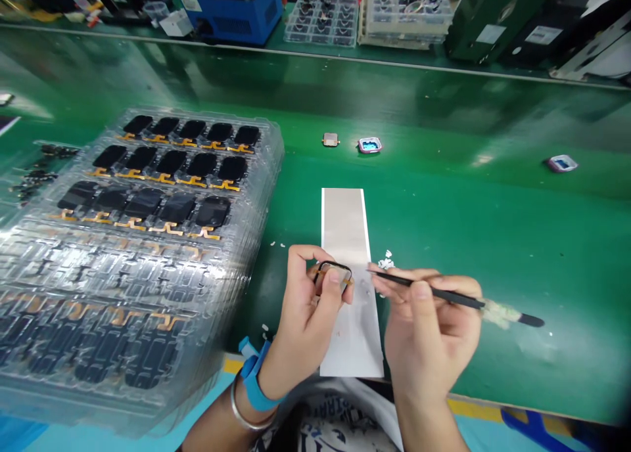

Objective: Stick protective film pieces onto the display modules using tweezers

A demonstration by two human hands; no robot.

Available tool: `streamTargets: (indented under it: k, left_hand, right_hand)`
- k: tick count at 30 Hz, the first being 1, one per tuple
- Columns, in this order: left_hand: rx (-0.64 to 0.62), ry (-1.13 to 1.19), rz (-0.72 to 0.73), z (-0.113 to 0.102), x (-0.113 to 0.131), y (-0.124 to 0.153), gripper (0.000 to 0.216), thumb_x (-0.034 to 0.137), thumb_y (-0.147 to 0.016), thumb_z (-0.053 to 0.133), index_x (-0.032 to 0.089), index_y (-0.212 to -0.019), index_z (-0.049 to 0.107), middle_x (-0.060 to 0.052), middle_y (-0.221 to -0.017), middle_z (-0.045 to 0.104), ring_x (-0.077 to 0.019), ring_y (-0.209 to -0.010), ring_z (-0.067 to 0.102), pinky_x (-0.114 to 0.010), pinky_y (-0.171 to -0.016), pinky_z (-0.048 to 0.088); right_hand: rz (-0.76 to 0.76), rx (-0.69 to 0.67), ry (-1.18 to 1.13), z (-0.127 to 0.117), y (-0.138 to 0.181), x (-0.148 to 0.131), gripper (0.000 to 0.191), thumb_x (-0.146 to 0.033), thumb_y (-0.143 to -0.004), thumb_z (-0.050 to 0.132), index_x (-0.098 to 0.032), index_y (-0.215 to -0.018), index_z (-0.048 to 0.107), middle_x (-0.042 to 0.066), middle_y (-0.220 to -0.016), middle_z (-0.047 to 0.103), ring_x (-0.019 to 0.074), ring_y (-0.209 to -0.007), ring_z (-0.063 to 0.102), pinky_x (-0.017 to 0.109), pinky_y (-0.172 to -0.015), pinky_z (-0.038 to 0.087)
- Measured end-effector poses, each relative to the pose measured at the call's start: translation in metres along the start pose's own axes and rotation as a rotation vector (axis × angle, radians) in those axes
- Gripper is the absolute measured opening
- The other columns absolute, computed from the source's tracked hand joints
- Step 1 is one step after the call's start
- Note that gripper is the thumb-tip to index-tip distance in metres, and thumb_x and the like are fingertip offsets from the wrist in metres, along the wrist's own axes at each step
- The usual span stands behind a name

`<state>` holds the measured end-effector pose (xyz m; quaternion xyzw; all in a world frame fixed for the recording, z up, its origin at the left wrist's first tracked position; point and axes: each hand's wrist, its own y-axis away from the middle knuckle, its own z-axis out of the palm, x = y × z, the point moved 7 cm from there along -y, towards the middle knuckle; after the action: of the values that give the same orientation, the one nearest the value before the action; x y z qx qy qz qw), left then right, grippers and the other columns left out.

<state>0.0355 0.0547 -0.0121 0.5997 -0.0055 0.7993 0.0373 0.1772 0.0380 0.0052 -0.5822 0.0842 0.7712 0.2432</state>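
My left hand [308,314] pinches a small watch screen [340,278] with a black rounded frame between thumb and fingers; a bit of orange flex shows at its edge. It is held above a long white backing strip [345,222]. My right hand [431,334] grips black tweezers [456,298], their thin tip pointing left, a short way from the screen and apart from it. Pale wrapping covers part of the tweezers' rear end. Small white scraps [386,262] lie beside the strip, partly behind my right fingers.
At left, a stack of clear plastic trays [273,143] holds rows of black watch screens with orange flex cables. Farther back lie a small square part [330,139] and watch cases [369,145]. A raised shelf carries a blue machine [236,12] and compartment boxes [321,22].
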Motion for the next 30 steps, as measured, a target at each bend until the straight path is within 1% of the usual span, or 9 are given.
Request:
streamTargets:
  k: [4,7,10,12,15,19,24,27,30]
  left_hand:
    - [0.015,-0.069,-0.042,-0.004,-0.003,-0.001,0.018,0.029,-0.099,0.054,0.025,-0.098,0.037,0.007,-0.064,0.048,-0.0076,-0.056,0.045,-0.017,-0.049,0.032]
    - [-0.063,-0.145,-0.075,0.002,-0.007,0.002,0.017,0.028,-0.099,0.053,0.025,-0.099,0.037,0.007,-0.064,0.049,-0.0082,-0.057,0.045,-0.018,-0.051,0.033]
    - [-0.173,-0.191,-0.073,0.013,-0.008,0.007,0.008,0.03,-0.104,0.043,0.025,-0.104,0.037,0.004,-0.074,0.055,-0.0089,-0.064,0.047,-0.021,-0.059,0.037]
    - [-0.25,-0.187,-0.108,0.022,-0.008,0.009,0.007,0.031,-0.106,0.035,0.025,-0.104,0.037,0.003,-0.08,0.059,-0.0089,-0.064,0.047,-0.024,-0.064,0.039]
    - [-0.346,-0.171,-0.216,0.031,-0.008,0.012,0.012,0.034,-0.106,0.033,0.024,-0.1,0.037,0.002,-0.08,0.062,-0.0093,-0.059,0.043,-0.025,-0.061,0.038]
    - [-0.37,-0.268,-0.226,0.033,-0.006,0.012,0.013,0.036,-0.104,0.04,0.025,-0.099,0.036,0.002,-0.082,0.064,-0.0107,-0.06,0.046,-0.025,-0.057,0.036]
    - [-0.492,-0.614,-0.133,0.038,-0.012,0.014,0.011,0.034,-0.102,0.043,0.024,-0.1,0.047,-0.001,-0.09,0.065,-0.0141,-0.072,0.058,-0.027,-0.062,0.041]
    - [-0.577,-0.807,-0.069,0.047,-0.016,0.015,0.012,0.032,-0.101,0.044,0.025,-0.107,0.053,0.001,-0.089,0.065,-0.0151,-0.07,0.059,-0.028,-0.064,0.041]
    - [-0.637,-0.917,-0.004,0.057,-0.019,0.016,0.015,0.029,-0.102,0.043,0.025,-0.112,0.053,0.0,-0.098,0.067,-0.0187,-0.082,0.063,-0.031,-0.072,0.044]
  right_hand:
    - [-0.062,0.102,0.051,-0.027,-0.009,-0.015,0.013,-0.013,-0.088,0.062,-0.021,-0.094,0.054,0.001,-0.084,0.067,0.0163,-0.081,0.07,0.031,-0.071,0.062]
    - [-0.08,0.102,0.176,-0.051,-0.011,-0.019,0.017,-0.012,-0.083,0.069,-0.02,-0.091,0.056,0.002,-0.085,0.068,0.0153,-0.081,0.07,0.027,-0.071,0.06]
    - [-0.072,0.083,0.261,-0.069,-0.009,-0.018,0.018,-0.013,-0.081,0.073,-0.02,-0.088,0.058,0.002,-0.086,0.069,0.0148,-0.081,0.07,0.026,-0.072,0.06]
    - [-0.098,0.062,0.303,-0.074,-0.007,-0.02,0.012,-0.014,-0.083,0.071,-0.02,-0.088,0.061,0.003,-0.086,0.068,0.0151,-0.081,0.069,0.026,-0.07,0.06]
    - [-0.17,-0.014,0.351,-0.067,-0.006,-0.028,0.007,-0.013,-0.086,0.065,-0.02,-0.088,0.066,0.004,-0.088,0.065,0.0163,-0.082,0.067,0.026,-0.061,0.061]
    - [-0.183,-0.079,0.317,-0.064,-0.012,-0.034,0.01,-0.011,-0.088,0.062,-0.02,-0.09,0.066,0.004,-0.093,0.064,0.0152,-0.082,0.068,0.026,-0.064,0.062]
    - [-0.001,-0.057,0.373,-0.085,-0.012,-0.015,0.004,-0.019,-0.085,0.069,-0.019,-0.088,0.065,0.002,-0.088,0.062,0.0122,-0.066,0.071,0.024,-0.066,0.063]
    - [0.111,-0.01,0.412,-0.094,-0.005,0.0,0.009,-0.024,-0.083,0.072,-0.018,-0.085,0.066,0.002,-0.085,0.062,0.0139,-0.066,0.072,0.023,-0.066,0.063]
    - [0.141,0.045,0.414,-0.096,-0.001,0.009,0.013,-0.027,-0.083,0.073,-0.016,-0.085,0.066,0.002,-0.087,0.062,0.0152,-0.068,0.073,0.024,-0.067,0.063]
